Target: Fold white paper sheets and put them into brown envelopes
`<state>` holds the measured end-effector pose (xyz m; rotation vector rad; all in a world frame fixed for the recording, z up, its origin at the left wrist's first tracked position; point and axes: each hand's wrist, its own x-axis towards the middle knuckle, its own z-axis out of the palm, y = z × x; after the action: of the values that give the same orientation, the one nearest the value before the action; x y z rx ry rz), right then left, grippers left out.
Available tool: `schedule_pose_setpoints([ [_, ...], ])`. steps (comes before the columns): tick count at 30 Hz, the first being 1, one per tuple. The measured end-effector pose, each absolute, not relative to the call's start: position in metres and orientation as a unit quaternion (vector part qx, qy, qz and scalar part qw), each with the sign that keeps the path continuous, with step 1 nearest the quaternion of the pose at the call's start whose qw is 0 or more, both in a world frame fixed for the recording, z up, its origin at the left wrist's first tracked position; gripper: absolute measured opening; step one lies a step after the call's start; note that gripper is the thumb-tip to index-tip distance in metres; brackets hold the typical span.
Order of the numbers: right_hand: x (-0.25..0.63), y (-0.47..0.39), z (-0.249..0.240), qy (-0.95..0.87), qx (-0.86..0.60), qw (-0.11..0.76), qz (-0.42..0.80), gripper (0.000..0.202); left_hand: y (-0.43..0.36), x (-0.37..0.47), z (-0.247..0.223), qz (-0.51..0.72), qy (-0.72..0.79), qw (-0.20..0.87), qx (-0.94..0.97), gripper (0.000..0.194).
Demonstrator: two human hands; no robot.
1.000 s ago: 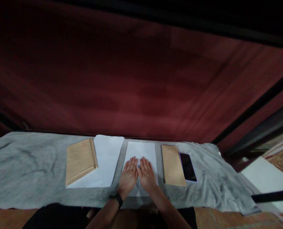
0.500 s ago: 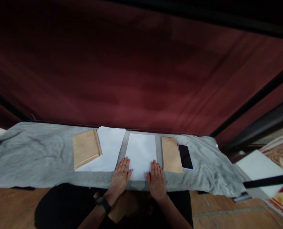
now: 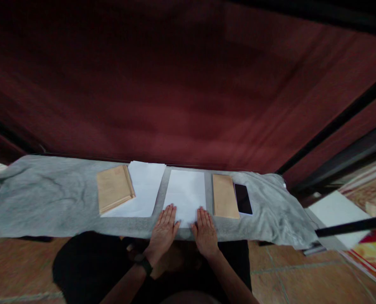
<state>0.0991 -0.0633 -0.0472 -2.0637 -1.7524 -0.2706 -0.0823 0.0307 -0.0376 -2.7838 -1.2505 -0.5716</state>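
Note:
A white sheet of paper (image 3: 186, 190) lies flat in front of me on the grey cloth. My left hand (image 3: 164, 230) rests on its lower left edge, palm down with fingers stretched out. On the lower right edge lies my right hand (image 3: 204, 230), also flat, fingers extended. Left of the sheet is a stack of white paper (image 3: 148, 185), partly covered by a pile of brown envelopes (image 3: 114, 188). To the right, close to my right hand, sits a brown envelope (image 3: 225, 196); whether there is more than one I cannot tell.
A dark-screened phone (image 3: 243, 198) lies right of the brown envelope. Grey cloth (image 3: 58, 198) covers the long narrow surface, with wrinkles at both ends. Behind it rises a dark red panel (image 3: 181, 105). A white board-like piece (image 3: 336, 211) stands at the far right, beside a black bar.
The view has shifted, so the surface sits slightly higher in the picture. Both hands stay flat at the sheet's lower edges, the left nearer its bottom corner. Nothing has been picked up.

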Motion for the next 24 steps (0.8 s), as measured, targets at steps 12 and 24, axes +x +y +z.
schedule_pose_setpoints([
  [12, 0.115, -0.090, -0.046, -0.631, -0.748, 0.183, -0.090, 0.061, 0.028, -0.105, -0.042, -0.215, -0.451, 0.033, -0.866, 0.059],
  [24, 0.097, -0.024, -0.036, -0.653, -0.730, 0.193, -0.054, 0.050, 0.046, -0.031, -0.032, -0.120, -0.368, 0.003, -0.922, 0.056],
])
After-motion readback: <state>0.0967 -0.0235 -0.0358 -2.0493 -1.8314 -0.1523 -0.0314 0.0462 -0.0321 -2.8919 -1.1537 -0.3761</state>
